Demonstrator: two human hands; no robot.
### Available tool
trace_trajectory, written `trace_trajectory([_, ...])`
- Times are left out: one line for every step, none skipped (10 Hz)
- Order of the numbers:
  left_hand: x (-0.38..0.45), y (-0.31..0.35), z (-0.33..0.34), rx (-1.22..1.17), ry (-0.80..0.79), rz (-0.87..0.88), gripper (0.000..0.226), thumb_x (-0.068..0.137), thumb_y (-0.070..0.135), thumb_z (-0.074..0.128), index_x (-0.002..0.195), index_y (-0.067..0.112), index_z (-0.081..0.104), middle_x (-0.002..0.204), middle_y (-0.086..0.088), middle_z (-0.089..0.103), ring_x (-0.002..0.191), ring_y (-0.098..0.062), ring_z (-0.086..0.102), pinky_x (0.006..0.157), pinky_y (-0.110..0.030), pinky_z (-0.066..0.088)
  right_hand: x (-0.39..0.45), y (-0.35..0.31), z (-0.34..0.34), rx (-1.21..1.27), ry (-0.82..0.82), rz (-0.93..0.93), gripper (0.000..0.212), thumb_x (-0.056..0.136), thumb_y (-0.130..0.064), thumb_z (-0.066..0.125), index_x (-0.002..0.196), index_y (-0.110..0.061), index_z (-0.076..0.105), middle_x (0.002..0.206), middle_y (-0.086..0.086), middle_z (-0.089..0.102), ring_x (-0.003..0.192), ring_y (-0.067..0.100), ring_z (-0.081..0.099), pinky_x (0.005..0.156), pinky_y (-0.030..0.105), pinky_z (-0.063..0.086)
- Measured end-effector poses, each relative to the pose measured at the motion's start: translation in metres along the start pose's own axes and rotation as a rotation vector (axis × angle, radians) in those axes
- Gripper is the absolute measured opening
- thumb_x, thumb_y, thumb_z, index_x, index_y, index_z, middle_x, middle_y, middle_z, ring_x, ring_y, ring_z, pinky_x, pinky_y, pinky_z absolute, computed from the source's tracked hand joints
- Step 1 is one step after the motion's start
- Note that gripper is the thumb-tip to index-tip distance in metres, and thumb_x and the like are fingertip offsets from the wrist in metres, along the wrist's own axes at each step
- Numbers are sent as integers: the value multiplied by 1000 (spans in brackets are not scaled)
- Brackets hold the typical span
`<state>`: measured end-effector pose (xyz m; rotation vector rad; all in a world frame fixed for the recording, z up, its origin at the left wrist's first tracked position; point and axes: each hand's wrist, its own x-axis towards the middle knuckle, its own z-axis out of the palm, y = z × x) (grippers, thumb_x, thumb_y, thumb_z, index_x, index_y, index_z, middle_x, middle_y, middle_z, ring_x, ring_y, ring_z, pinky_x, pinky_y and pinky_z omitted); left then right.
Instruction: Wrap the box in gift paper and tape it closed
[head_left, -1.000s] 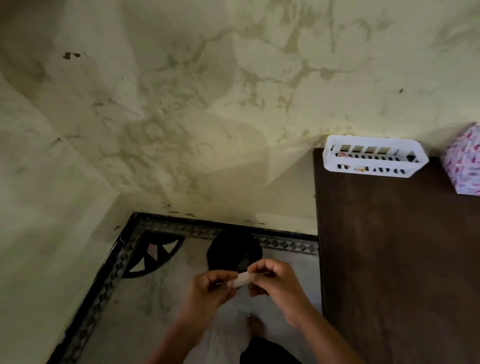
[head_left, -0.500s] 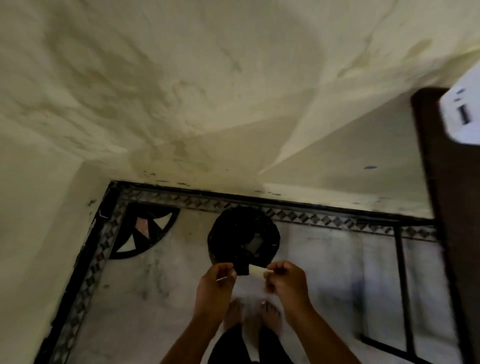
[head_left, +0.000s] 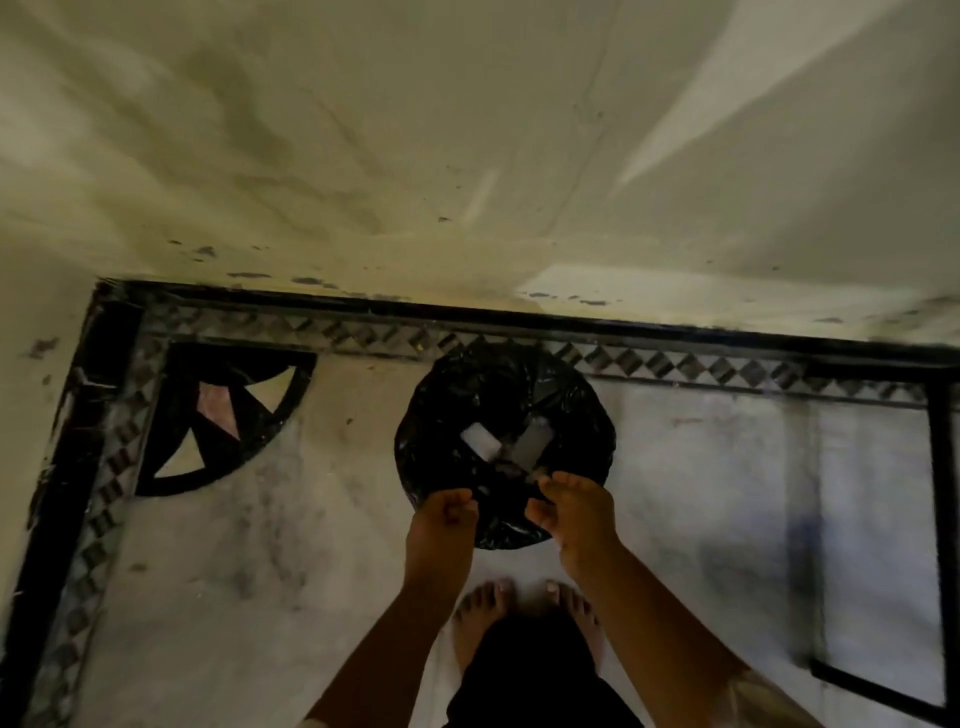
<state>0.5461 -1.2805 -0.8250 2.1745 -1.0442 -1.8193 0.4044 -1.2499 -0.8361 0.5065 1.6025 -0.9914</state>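
Pale flat scraps (head_left: 481, 442) in crinkled round black-lined bin (head_left: 431, 457).

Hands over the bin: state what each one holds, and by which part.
Left hand: fingers curled, nothing visible in it. Right hand: fingers loose, nothing held. Pale scraps lie in the bin.

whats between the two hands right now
In the head view, only the bin with its black bag shows in the gap between the left hand and right hand; nothing is stretched between them.
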Motion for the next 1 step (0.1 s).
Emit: trace_trajectory([-11,-2,0,-24,15,-19,11,88,13,60,86,21,66,92,-9,68,95,-30,63,90,-48,49,-20,1,-9,-36,9,-7,14,89,4,55,80,-6,60,76,12,59,60,22,55,47,26,52])
